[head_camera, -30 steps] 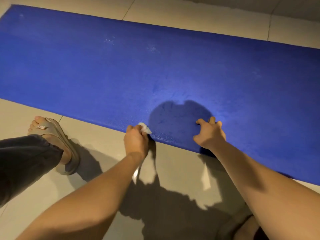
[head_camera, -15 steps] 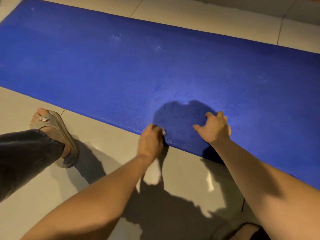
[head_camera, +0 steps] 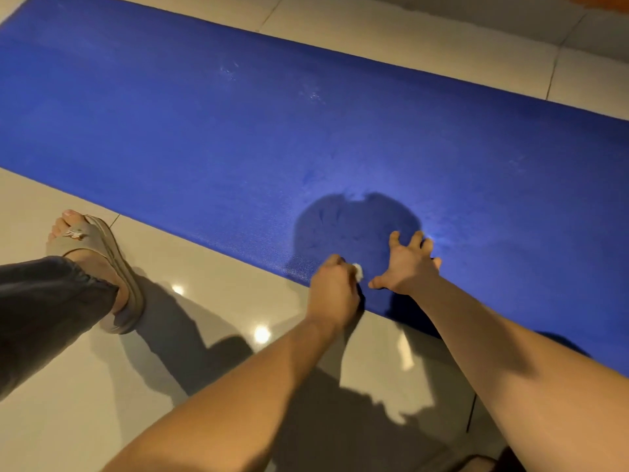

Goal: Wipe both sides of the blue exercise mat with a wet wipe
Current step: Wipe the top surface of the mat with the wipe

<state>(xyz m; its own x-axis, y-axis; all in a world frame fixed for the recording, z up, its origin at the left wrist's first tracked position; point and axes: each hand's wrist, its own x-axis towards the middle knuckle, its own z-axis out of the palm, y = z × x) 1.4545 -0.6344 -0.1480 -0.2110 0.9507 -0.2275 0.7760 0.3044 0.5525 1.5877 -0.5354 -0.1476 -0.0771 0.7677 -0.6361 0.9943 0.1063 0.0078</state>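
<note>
At near edge of blue mat (head_camera: 238,137), spread flat across tiled floor (head_camera: 68,437) from upper left to right.
Gripping white wet wipe (head_camera: 358,271) in curled left hand (head_camera: 335,289) at lower centre; pressing right hand (head_camera: 408,264), fingers spread, on mat just beside.

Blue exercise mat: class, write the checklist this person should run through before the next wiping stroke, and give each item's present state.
1. Wet wipe gripped in left hand: ok, a white bit shows.
2. Wipe at the near edge of the blue exercise mat: ok.
3. Right hand steadying the mat: ok, spread fingers press on it.
4. Mat lying flat on the tiled floor: ok where visible.
5. Sandalled foot off the mat: ok, on the floor.
6. Wipe moist enough: cannot tell.
</note>
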